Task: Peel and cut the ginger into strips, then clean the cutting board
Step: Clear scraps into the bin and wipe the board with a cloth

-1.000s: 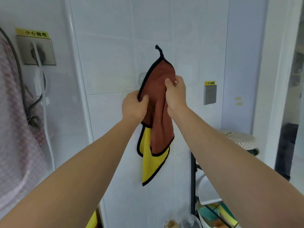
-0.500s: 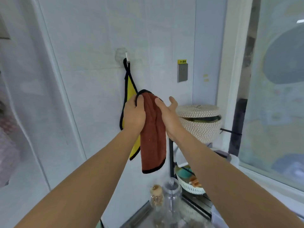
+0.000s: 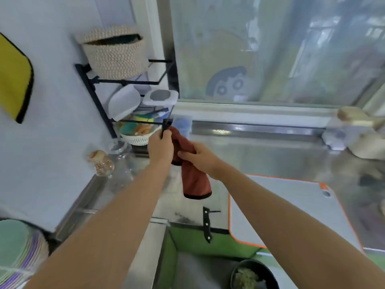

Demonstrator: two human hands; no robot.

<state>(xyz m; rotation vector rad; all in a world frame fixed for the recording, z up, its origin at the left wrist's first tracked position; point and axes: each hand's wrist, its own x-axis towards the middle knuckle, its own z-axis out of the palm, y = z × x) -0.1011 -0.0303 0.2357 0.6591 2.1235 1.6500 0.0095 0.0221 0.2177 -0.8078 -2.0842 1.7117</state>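
your left hand (image 3: 160, 147) grips the top of the brown cloth (image 3: 195, 182), fingers curled round it. your right hand (image 3: 199, 158) pinches its middle. the cloth hangs over the steel counter (image 3: 270, 161), near the grey cutting board (image 3: 291, 207). the knife (image 3: 207, 224) lies just beside the board.

Rust-brown, black-edged cloth (image 3: 194, 182) hangs bunched at centre; grey, orange-rimmed board (image 3: 302, 195) lies flat lower right; black-handled knife (image 3: 206, 224) just left of it.
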